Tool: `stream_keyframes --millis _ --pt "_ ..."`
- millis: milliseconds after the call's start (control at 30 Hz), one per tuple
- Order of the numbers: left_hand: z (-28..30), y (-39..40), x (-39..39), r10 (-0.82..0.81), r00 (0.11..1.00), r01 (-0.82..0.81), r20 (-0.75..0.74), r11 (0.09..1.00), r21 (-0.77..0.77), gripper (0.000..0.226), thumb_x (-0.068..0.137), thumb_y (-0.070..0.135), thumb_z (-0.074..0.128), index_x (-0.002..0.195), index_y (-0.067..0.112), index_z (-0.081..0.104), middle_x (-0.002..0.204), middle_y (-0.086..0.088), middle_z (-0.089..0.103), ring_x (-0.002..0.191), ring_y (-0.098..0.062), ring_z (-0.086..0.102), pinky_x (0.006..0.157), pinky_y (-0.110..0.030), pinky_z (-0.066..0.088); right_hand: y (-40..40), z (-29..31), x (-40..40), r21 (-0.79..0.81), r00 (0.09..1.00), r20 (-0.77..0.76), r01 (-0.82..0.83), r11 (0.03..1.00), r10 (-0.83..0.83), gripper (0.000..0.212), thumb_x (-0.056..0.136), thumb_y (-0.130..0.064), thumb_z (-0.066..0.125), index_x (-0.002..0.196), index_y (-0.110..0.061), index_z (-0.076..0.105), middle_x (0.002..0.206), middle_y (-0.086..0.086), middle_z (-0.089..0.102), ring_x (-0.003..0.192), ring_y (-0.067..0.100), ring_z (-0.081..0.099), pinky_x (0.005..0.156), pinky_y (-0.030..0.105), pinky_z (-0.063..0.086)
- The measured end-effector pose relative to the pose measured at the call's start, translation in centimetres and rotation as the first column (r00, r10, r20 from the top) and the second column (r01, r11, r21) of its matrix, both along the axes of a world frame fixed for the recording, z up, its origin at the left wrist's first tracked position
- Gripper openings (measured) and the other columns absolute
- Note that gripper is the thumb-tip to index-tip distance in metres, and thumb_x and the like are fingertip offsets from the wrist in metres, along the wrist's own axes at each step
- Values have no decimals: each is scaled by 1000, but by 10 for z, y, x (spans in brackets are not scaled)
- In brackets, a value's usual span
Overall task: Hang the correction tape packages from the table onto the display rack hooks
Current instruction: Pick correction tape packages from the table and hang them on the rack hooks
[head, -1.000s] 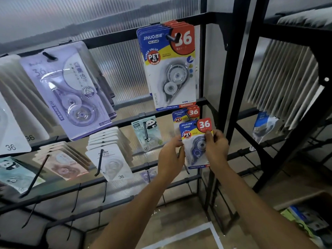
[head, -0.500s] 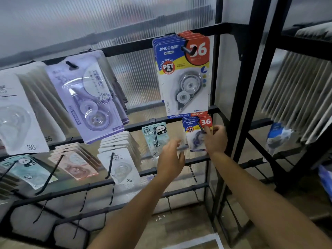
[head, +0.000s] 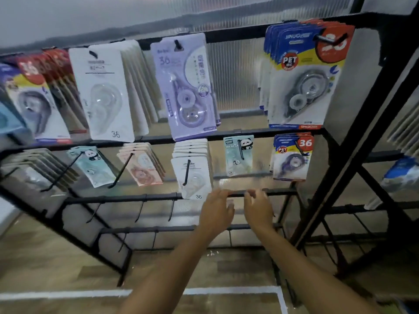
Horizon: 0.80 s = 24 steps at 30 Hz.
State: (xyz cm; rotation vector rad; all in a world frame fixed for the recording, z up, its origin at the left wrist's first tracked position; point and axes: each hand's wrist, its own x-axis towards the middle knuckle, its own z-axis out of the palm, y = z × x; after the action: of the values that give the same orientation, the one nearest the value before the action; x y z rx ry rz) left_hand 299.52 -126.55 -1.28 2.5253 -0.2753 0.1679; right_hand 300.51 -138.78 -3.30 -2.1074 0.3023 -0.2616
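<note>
Both hands empty: left hand and right hand loosely curled, low before rack bar. Small blue correction tape packages hang on right middle-row hook, faces out for display.

Black rack, lilac package, blue-yellow-red packages.

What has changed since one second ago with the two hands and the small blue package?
Both hands let go of the small blue package, which now hangs on its hook. The left hand and right hand have dropped below it, empty, near the lower bar. The other hanging packages stayed as they were.
</note>
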Motion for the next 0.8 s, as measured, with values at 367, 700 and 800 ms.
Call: stream_keyframes --millis 367,700,800 --pt "-15 192 -150 350 927 -334 -138 934 126 40 95 22 49 134 14 52 133 -7 55 121 -23 50 98 -33 41 197 -2 -117 -170 758 -81 -650 741 647 20 95 -19 50 100 -15 69 99 3 67 92 20 59 71 25 36" --pt "-13 368 -366 695 702 -656 -157 717 237 36 96 25 42 130 21 53 127 -4 57 119 -27 49 95 -37 42 396 2 -291 -239 431 -113 -887 396 895 24 95 -21 50 111 -17 67 106 4 70 99 25 63 81 31 46" --pt "-12 412 -427 796 585 -756 -159 605 249 36 96 25 41 130 24 54 129 -4 56 122 -27 49 98 -37 42 452 4 -339 -232 329 -139 -928 293 934 22 94 -25 51 106 -19 68 102 4 71 98 25 63 76 29 45"
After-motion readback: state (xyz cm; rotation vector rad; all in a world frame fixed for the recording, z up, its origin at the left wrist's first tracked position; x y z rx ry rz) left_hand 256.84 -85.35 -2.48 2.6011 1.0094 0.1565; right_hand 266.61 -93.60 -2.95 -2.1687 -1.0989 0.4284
